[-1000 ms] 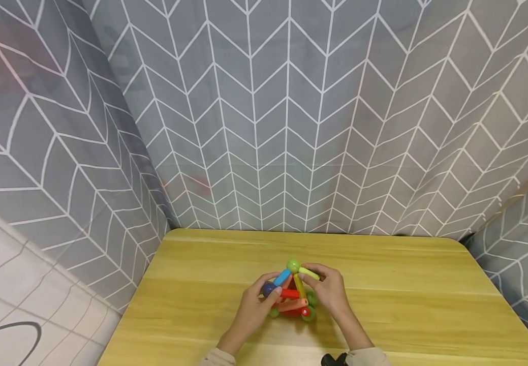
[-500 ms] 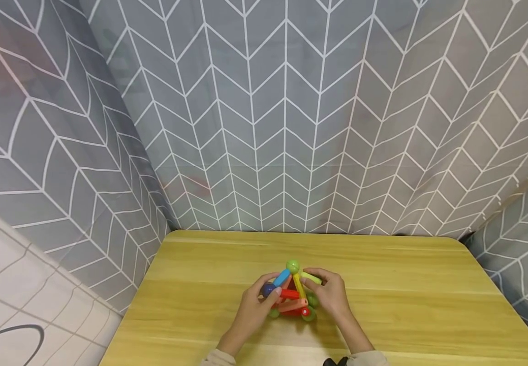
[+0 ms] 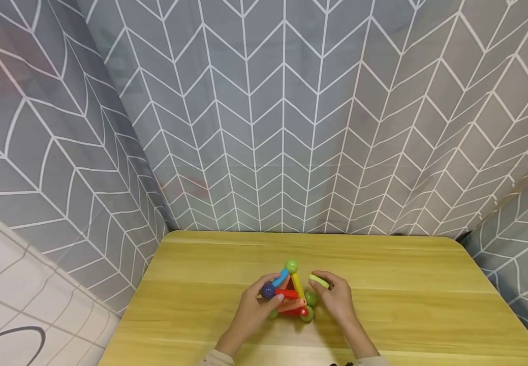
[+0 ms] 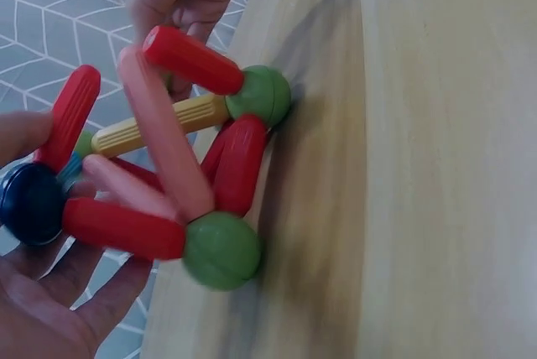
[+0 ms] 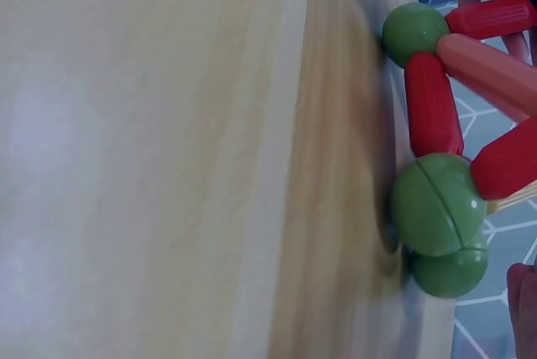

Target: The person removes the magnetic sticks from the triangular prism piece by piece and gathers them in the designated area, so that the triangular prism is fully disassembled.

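Observation:
A frame of magnetic building sticks and balls stands on the table, with red, salmon, blue and yellow sticks meeting at balls. My left hand (image 3: 250, 312) grips it at its left side, around the dark blue ball (image 3: 268, 291) and a red stick (image 4: 75, 107). At its top sits a light green ball (image 3: 291, 266), joined to a blue stick (image 3: 280, 278) and a yellow stick (image 3: 298, 286). Just right of the frame, my right hand (image 3: 339, 300) pinches a yellow-green stick (image 3: 319, 281), apart from the top ball. Darker green balls (image 4: 221, 250) form the lower corners.
The wooden table (image 3: 190, 290) extends around the frame on all sides. A patterned grey curtain (image 3: 264, 127) hangs behind its back edge, with more curtain at left and right. A thin dark cable (image 3: 35, 329) loops at the lower left.
My right hand has drawn the yellow-green stick away from the top light green ball, to the right and slightly down. My left hand keeps its grip on the frame almost unmoved.

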Tool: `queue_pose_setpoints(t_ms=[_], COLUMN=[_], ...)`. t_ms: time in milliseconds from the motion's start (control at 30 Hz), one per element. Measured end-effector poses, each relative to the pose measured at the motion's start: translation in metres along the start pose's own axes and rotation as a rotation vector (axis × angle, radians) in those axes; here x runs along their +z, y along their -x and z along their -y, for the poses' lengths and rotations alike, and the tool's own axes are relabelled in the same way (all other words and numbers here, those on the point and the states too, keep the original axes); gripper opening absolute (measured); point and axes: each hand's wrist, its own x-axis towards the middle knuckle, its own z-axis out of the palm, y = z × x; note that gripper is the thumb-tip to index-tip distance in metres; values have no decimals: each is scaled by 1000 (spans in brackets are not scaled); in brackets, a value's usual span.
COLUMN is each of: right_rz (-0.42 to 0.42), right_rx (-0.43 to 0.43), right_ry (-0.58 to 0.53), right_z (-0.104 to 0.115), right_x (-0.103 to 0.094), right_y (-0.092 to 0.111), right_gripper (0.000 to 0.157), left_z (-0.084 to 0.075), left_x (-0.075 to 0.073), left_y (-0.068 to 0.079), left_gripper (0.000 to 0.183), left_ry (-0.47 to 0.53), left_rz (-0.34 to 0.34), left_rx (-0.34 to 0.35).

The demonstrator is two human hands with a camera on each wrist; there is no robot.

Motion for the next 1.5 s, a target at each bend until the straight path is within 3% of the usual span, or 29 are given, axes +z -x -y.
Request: queue_pose_setpoints(t_ms=[267,833,1500], right_rz=[23,48,85], right_rx=[43,143,91], right_ry=[-37,21,129], right_z=[-9,-37,-42], right_x=[-6,-19,-21], right_y=[6,15,20], right_gripper=[30,28,26], left_z=[1,5,4], left_x=[-13,-16,-21], left_y=[-2,-3,-2], left_gripper=[40,37,37], left_ry=[-76,-34,-40], left_rz=[49,42,38], left_rx=[26,1,21])
